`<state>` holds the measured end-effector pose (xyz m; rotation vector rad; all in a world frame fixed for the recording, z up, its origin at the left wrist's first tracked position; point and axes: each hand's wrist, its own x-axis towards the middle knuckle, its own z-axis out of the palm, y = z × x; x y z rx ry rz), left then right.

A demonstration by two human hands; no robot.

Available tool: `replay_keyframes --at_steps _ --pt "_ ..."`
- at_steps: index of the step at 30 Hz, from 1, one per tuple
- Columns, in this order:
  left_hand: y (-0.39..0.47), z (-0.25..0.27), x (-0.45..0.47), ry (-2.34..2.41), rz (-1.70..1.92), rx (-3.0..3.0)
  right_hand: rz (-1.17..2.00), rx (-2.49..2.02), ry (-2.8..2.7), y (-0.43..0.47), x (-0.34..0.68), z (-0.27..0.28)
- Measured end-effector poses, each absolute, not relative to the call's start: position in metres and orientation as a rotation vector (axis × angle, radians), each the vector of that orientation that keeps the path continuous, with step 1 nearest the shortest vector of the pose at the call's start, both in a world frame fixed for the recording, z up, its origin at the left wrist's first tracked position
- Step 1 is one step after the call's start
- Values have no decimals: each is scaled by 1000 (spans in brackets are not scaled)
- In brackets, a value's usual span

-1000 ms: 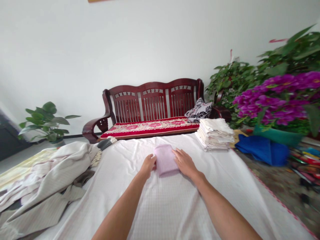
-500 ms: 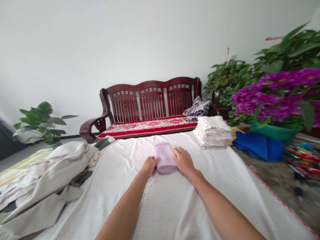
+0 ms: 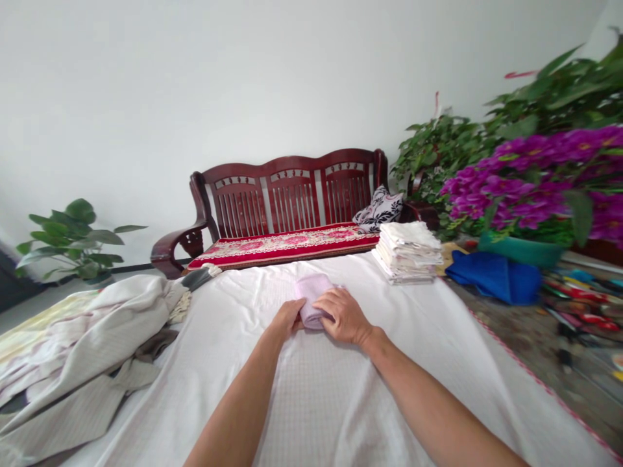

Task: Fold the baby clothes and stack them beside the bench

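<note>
A folded lilac towel lies on the white cloth spread over the surface before me. My left hand grips its left edge, with the thumb near the front corner. From the right, my right hand reaches over the towel, its fingers curled across the top and front edge. The hand hides most of the towel's right half.
A stack of folded white cloths stands at the far right corner. Rumpled fabrics are heaped on the left. Beyond are a wooden bench, a blue cloth and a teal planter of purple flowers.
My right hand has moved left over the towel and its fingers have curled around it. My left hand stays at the left edge. The view has shifted slightly.
</note>
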<state>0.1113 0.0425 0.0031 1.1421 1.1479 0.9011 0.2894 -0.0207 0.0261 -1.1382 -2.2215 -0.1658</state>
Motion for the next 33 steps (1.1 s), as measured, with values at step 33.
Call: replay_keyframes --at_steps 33 --pt "-11 10 118 1643 987 2490 -342 -1292 -2169 -17 286 25"
